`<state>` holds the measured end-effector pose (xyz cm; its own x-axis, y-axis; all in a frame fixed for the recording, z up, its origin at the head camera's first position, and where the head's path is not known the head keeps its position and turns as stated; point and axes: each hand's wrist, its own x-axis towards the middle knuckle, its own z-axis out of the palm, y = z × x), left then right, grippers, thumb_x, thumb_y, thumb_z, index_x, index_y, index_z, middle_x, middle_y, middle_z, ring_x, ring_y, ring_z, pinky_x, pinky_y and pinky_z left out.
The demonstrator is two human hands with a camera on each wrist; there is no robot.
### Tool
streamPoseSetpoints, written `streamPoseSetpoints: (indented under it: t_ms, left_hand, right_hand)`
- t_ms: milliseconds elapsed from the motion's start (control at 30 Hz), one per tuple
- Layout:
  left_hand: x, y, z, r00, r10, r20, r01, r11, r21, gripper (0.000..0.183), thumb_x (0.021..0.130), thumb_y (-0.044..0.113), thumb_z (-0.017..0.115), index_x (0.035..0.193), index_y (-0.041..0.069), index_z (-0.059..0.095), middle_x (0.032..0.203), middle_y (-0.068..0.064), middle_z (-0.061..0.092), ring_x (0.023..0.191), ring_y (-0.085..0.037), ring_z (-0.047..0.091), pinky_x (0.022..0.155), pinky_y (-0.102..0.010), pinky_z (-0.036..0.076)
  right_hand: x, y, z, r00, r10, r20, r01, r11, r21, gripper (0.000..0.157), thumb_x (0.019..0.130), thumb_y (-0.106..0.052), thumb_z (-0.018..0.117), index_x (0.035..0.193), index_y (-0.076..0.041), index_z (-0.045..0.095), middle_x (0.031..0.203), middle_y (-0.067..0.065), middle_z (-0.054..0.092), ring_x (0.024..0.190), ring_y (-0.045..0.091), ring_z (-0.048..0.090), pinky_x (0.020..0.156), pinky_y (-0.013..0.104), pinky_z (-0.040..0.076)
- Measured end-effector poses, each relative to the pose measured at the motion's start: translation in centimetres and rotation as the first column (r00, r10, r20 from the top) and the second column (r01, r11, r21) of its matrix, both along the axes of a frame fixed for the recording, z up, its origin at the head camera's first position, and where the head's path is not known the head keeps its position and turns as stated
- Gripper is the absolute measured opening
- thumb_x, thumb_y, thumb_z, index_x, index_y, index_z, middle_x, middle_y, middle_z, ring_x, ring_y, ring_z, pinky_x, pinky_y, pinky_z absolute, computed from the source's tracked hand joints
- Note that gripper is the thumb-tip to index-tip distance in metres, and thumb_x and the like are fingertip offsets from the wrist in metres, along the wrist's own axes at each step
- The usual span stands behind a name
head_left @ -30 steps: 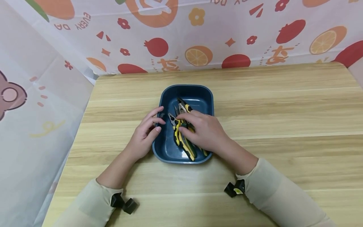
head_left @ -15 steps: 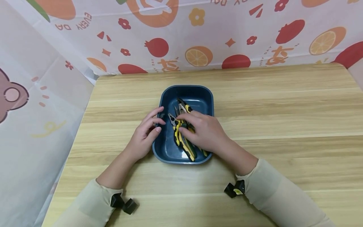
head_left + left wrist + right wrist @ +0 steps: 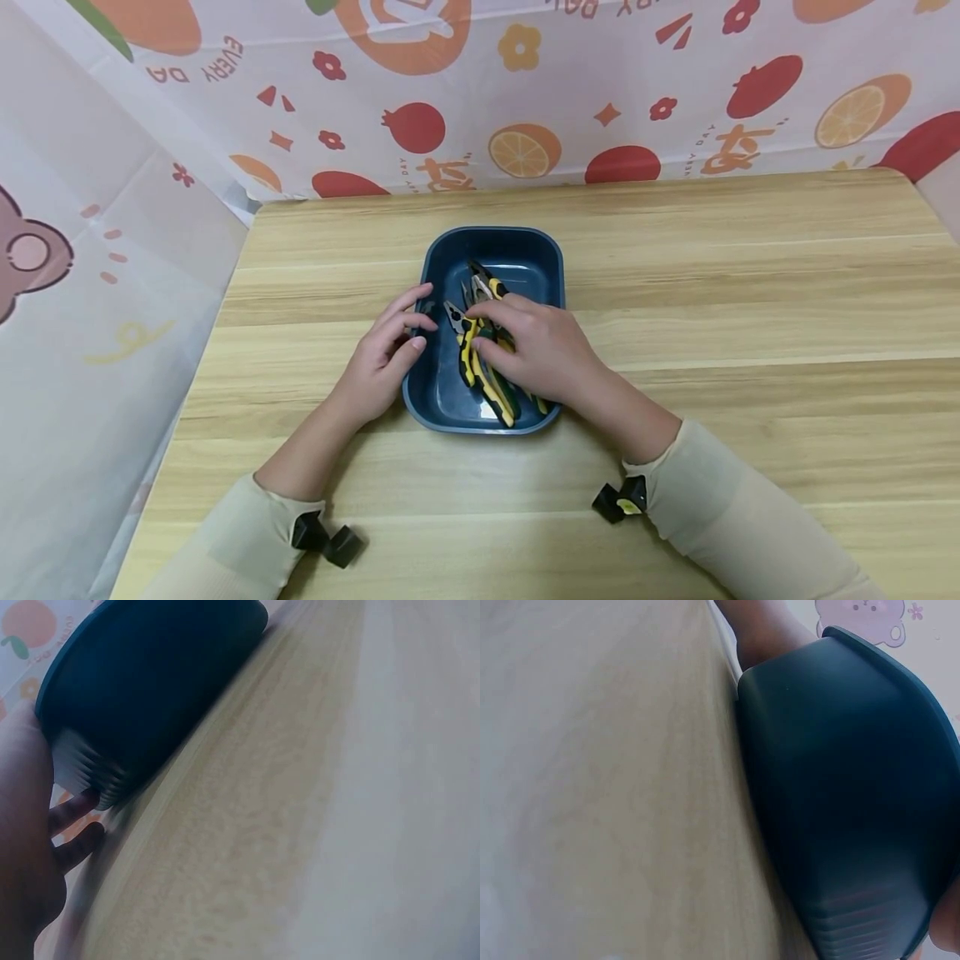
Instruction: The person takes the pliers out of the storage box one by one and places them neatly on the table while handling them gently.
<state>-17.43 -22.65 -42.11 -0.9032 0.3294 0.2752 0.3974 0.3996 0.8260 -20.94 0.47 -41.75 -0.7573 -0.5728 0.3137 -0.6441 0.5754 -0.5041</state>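
A dark blue plastic box (image 3: 441,385) holds several pairs of pliers. The nearest pliers (image 3: 491,385) have yellow-and-black handles and lie slanted, jaws to the far left. Behind them another pair of pliers (image 3: 478,282) shows its head, its handles partly under my right hand (image 3: 542,346). That hand reaches over the right rim, thumb and index fingertip apart over the pliers; its other fingers are hidden. My left hand (image 3: 384,357) rests at the left rim, fingers loosely bent. In the left wrist view, two fingers (image 3: 81,846) show by the ribbed end of the box (image 3: 150,675).
The box stands on a wood-grain table (image 3: 735,350). Behind the table hangs a fruit-printed cloth (image 3: 585,83), and another pale printed cloth (image 3: 97,275) hangs at the left. A black device (image 3: 326,540) sits on the left cuff, another black device (image 3: 621,500) on the right.
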Motion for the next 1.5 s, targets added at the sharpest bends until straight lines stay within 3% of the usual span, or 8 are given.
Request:
streamPoseSetpoints:
  t_ms: [500, 1167, 1500]
  left_hand:
    - [0.02, -0.12, 0.16, 1.000, 0.005, 0.022, -0.005, 1.000, 0.003, 0.019, 0.095, -0.002, 0.045, 0.108, -0.006, 0.057, 0.151, -0.009, 0.032, 0.138, -0.019, 0.030, 0.091, -0.017, 0.038]
    - [0.04, -0.09, 0.00, 1.000, 0.006, 0.009, -0.006, 1.000, -0.001, 0.019, 0.094, -0.003, 0.045, 0.108, -0.006, 0.057, 0.150, -0.012, 0.032, 0.139, -0.020, 0.029, 0.096, -0.017, 0.036]
    - [-0.07, -0.02, 0.02, 1.000, -0.001, -0.002, 0.001, 1.000, 0.015, 0.018, 0.094, -0.004, 0.045, 0.107, -0.007, 0.057, 0.150, -0.012, 0.033, 0.138, -0.022, 0.030, 0.093, -0.016, 0.036]
  right_hand:
    - [-0.05, -0.09, 0.21, 1.000, 0.001, 0.009, -0.001, 1.000, 0.000, 0.034, 0.090, -0.036, 0.060, 0.121, -0.023, 0.061, 0.115, -0.001, 0.064, 0.099, 0.012, 0.062, 0.082, 0.033, 0.051]
    - [-0.03, -0.04, 0.03, 1.000, 0.003, -0.001, -0.003, 1.000, -0.003, 0.034, 0.090, -0.037, 0.059, 0.120, -0.023, 0.061, 0.110, -0.003, 0.065, 0.092, 0.010, 0.061, 0.079, 0.030, 0.050]
    - [-0.08, -0.01, 0.07, 1.000, 0.003, -0.009, -0.003, 1.000, -0.006, 0.034, 0.089, -0.037, 0.060, 0.120, -0.023, 0.061, 0.108, -0.003, 0.065, 0.091, 0.010, 0.060, 0.077, 0.030, 0.050]
